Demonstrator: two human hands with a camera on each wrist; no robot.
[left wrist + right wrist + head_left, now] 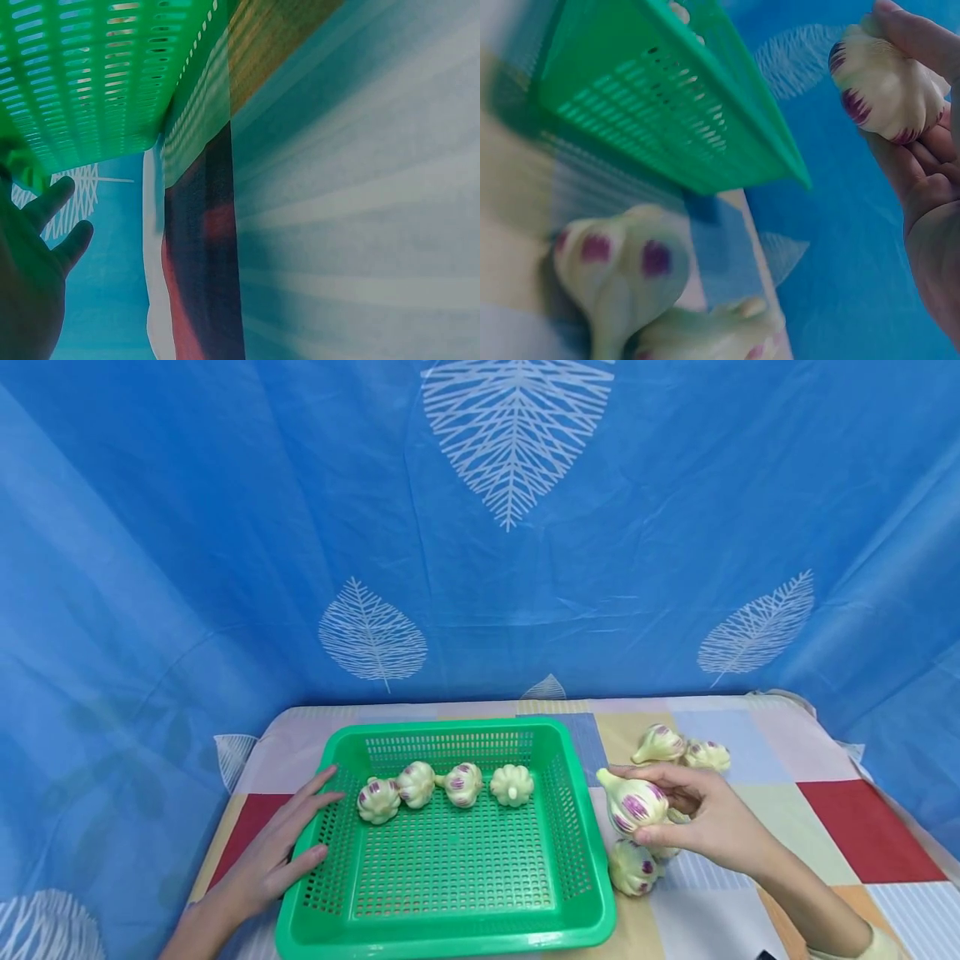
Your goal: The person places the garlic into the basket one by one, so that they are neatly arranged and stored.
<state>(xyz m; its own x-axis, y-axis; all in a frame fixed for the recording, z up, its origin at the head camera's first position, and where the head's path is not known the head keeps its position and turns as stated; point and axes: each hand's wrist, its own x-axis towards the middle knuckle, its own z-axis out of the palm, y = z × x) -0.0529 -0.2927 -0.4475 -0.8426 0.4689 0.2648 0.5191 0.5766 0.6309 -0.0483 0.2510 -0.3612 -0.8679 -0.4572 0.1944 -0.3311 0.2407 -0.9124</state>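
Between the thumb and fingers of my right hand (701, 814) is a garlic bulb (636, 803), white with purple streaks, its stem pointing up and left. In the right wrist view the same garlic bulb (889, 86) is held above the table, beside the basket. My left hand (273, 852) rests on the left rim of a green perforated basket (450, 935), its fingers spread and fairly straight. Several garlic bulbs (462, 785) lie in a row inside the basket toward its back. In the left wrist view, my left hand (34, 262) shows beside the basket wall (90, 82).
Right of the basket, a garlic bulb (633, 867) lies on the patchwork tablecloth (795, 827), with another partly hidden under my right hand. Two more bulbs (660, 743) lie farther back. A blue curtain (570, 610) with white leaf prints hangs behind the table.
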